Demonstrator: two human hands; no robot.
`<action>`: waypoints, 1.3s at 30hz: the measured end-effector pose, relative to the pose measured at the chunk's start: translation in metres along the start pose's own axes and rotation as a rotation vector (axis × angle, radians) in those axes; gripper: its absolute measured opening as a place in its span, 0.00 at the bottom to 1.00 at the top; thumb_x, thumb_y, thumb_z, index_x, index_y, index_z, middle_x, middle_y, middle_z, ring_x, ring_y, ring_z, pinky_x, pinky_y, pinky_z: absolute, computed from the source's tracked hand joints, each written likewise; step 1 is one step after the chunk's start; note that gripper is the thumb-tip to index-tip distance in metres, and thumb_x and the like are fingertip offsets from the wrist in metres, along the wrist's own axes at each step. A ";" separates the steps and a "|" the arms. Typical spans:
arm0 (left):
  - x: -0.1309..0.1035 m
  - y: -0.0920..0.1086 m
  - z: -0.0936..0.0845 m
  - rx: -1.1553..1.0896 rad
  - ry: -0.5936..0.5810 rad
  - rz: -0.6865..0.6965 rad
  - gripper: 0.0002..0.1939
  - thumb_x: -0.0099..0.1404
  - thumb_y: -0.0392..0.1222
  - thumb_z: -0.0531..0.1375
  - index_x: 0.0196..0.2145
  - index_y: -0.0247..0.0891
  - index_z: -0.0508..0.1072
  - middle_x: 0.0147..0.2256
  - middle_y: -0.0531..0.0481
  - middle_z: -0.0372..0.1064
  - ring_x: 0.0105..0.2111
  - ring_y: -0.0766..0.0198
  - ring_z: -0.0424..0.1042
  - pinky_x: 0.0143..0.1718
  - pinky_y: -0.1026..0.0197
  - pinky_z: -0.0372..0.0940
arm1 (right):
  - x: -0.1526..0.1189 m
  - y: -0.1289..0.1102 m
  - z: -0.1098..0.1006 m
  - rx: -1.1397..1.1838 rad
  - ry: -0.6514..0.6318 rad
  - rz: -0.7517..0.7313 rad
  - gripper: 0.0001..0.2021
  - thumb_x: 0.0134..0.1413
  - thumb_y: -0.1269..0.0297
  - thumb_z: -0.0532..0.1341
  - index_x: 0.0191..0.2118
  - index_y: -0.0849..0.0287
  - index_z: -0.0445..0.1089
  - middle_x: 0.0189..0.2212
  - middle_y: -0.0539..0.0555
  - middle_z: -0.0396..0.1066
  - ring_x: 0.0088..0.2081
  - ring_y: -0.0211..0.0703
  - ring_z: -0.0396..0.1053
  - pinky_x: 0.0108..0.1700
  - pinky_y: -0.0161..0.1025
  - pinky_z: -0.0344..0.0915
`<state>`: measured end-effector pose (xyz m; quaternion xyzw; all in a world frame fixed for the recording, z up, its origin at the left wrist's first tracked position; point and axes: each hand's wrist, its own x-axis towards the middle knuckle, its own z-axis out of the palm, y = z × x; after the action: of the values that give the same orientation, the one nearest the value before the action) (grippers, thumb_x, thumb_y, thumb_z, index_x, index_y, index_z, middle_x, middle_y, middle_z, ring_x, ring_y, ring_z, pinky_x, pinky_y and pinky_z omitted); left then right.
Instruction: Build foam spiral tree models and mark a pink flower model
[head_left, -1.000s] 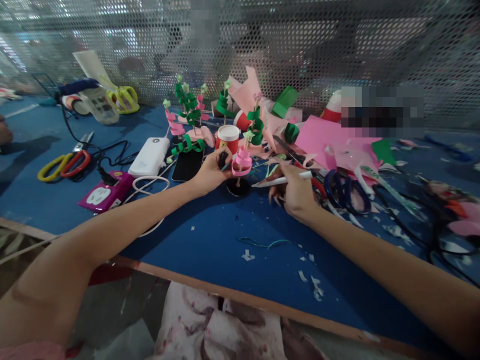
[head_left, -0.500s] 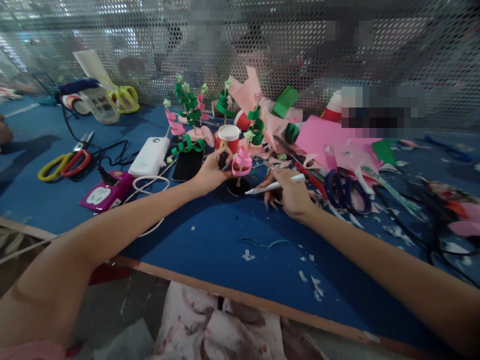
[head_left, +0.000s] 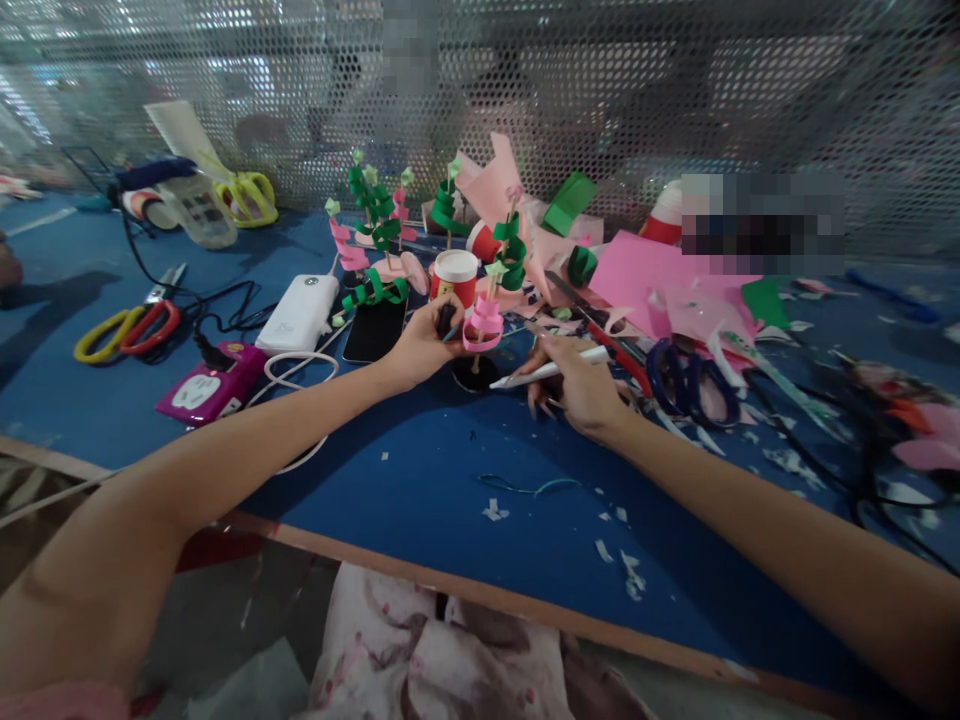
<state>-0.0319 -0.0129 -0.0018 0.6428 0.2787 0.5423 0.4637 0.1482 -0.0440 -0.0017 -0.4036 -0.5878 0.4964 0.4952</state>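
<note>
My left hand is closed round a small black piece that looks like a pen cap. Its fingertips reach the pink paper spiral tree, though I cannot tell whether they grip it. That little tree stands on a thin stick with a pale green paper star on top and a round black base on the table. A white marker pen is held in my right hand, slanting down to the left. Its tip meets the right edge of the black base.
Green and pink paper trees stand behind, near a red cup with a white lid. Left are a phone, a white power bank, a purple socket and scissors. Blue-handled scissors and paper scraps lie right.
Almost nothing differs. Both hands, the pen and the pink tree keep their places; the whole view has shifted very slightly.
</note>
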 end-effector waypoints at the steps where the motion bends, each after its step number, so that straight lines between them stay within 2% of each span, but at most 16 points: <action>1: 0.000 0.000 0.000 -0.001 0.001 0.001 0.26 0.39 0.37 0.70 0.21 0.37 0.52 0.21 0.60 0.53 0.23 0.75 0.52 0.25 0.67 0.51 | 0.000 0.000 0.000 -0.010 0.001 -0.004 0.23 0.43 0.44 0.59 0.13 0.57 0.62 0.06 0.49 0.60 0.07 0.32 0.54 0.10 0.32 0.48; 3: 0.000 0.000 0.000 -0.008 0.000 0.000 0.26 0.39 0.37 0.70 0.21 0.37 0.52 0.21 0.60 0.53 0.23 0.74 0.52 0.25 0.67 0.51 | 0.000 0.001 0.000 -0.018 0.037 -0.013 0.23 0.44 0.44 0.59 0.13 0.57 0.63 0.07 0.49 0.60 0.08 0.32 0.54 0.10 0.32 0.48; 7: -0.001 0.001 0.000 -0.023 -0.010 0.018 0.26 0.39 0.37 0.70 0.21 0.38 0.52 0.21 0.60 0.53 0.23 0.74 0.52 0.25 0.67 0.53 | 0.002 0.004 -0.002 -0.009 0.219 -0.032 0.21 0.47 0.46 0.57 0.16 0.57 0.64 0.07 0.48 0.59 0.08 0.32 0.54 0.11 0.33 0.47; 9: -0.001 0.002 0.001 -0.008 -0.008 0.047 0.26 0.39 0.37 0.70 0.21 0.38 0.52 0.21 0.60 0.52 0.23 0.74 0.52 0.25 0.67 0.54 | 0.003 0.005 -0.003 -0.011 0.261 -0.033 0.21 0.48 0.47 0.56 0.15 0.56 0.63 0.06 0.47 0.58 0.08 0.32 0.52 0.10 0.33 0.46; 16: -0.002 -0.002 0.000 0.079 0.001 0.037 0.23 0.41 0.38 0.70 0.22 0.38 0.55 0.22 0.58 0.51 0.24 0.73 0.54 0.26 0.65 0.58 | 0.002 0.003 -0.003 -0.027 0.228 -0.065 0.22 0.48 0.47 0.56 0.13 0.56 0.62 0.06 0.48 0.59 0.08 0.32 0.53 0.10 0.32 0.48; 21: -0.002 -0.005 0.000 0.062 0.000 0.022 0.22 0.42 0.36 0.69 0.23 0.38 0.55 0.23 0.58 0.52 0.25 0.72 0.57 0.30 0.63 0.63 | 0.000 0.001 -0.001 -0.023 0.085 -0.023 0.24 0.45 0.43 0.56 0.13 0.57 0.61 0.07 0.48 0.60 0.07 0.32 0.53 0.09 0.32 0.47; 23: -0.002 -0.004 0.000 0.052 0.001 0.021 0.22 0.42 0.35 0.69 0.23 0.38 0.56 0.23 0.58 0.52 0.25 0.72 0.58 0.30 0.63 0.63 | -0.001 0.000 -0.001 -0.025 0.069 -0.015 0.24 0.44 0.42 0.57 0.13 0.57 0.62 0.06 0.48 0.59 0.07 0.32 0.53 0.09 0.32 0.46; 29: -0.002 -0.004 0.001 0.041 -0.011 0.009 0.21 0.43 0.34 0.68 0.24 0.38 0.56 0.23 0.58 0.52 0.25 0.72 0.58 0.30 0.63 0.63 | 0.001 0.004 -0.002 -0.036 0.235 -0.077 0.21 0.48 0.44 0.56 0.17 0.57 0.65 0.08 0.48 0.60 0.09 0.32 0.55 0.12 0.32 0.48; 33: -0.003 -0.003 0.001 0.025 -0.015 -0.012 0.21 0.43 0.35 0.68 0.24 0.38 0.56 0.24 0.57 0.52 0.26 0.71 0.59 0.29 0.63 0.64 | 0.006 0.009 -0.004 -0.038 0.209 -0.016 0.20 0.50 0.44 0.54 0.21 0.55 0.65 0.10 0.48 0.61 0.11 0.34 0.56 0.14 0.34 0.51; 39: -0.003 0.004 0.002 -0.045 -0.079 -0.041 0.23 0.43 0.40 0.69 0.23 0.38 0.54 0.23 0.59 0.50 0.23 0.74 0.54 0.25 0.65 0.63 | 0.010 0.011 -0.008 0.070 0.257 0.027 0.20 0.47 0.44 0.53 0.18 0.55 0.59 0.11 0.47 0.60 0.10 0.34 0.55 0.12 0.35 0.51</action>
<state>-0.0315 -0.0172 0.0007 0.6473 0.2608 0.5130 0.4998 0.1540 -0.0314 -0.0103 -0.4539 -0.4964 0.4676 0.5735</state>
